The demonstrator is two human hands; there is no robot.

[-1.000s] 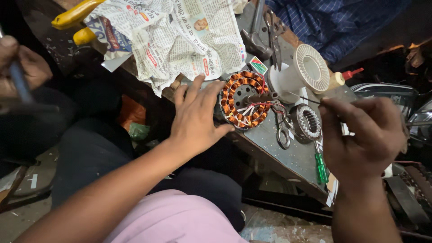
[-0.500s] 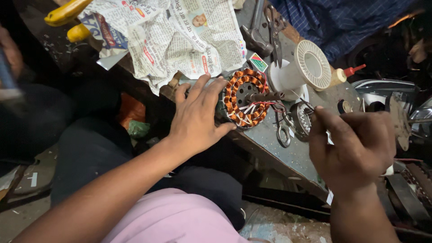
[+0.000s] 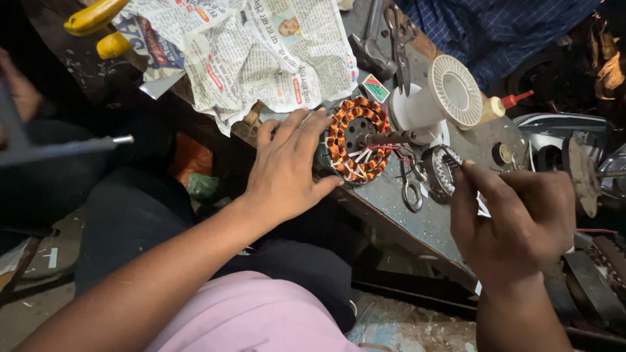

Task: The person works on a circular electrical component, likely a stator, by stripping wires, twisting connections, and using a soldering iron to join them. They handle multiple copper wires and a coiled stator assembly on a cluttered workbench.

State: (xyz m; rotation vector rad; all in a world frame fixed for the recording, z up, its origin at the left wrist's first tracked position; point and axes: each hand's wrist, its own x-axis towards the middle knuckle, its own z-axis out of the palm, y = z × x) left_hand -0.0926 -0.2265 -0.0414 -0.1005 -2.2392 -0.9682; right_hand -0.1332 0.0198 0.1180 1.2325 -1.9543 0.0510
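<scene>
My left hand [image 3: 287, 168] rests flat against the side of a round motor stator [image 3: 357, 139] wound with copper coils, steadying it at the edge of the grey workbench [image 3: 417, 225]. A dark shaft sticks out of the stator's centre, and red and white wires trail from it. My right hand [image 3: 515, 218] is closed around a thin strip or wire, its fingertips pinched just beside a small ring-shaped metal part [image 3: 442, 171]. What exactly the fingers pinch is too small to tell.
Scissors [image 3: 411, 186] lie between the stator and the ring. A white plastic spool [image 3: 448, 91], a glue bottle [image 3: 497, 107], crumpled newspaper [image 3: 254, 49], a hammer [image 3: 372, 45] and yellow-handled tools [image 3: 98, 16] crowd the bench. Another person's hand [image 3: 19, 91] is at the left.
My right hand dropped and moved inward toward the ring-shaped part. My left hand stayed on the stator. The view shifted slightly.
</scene>
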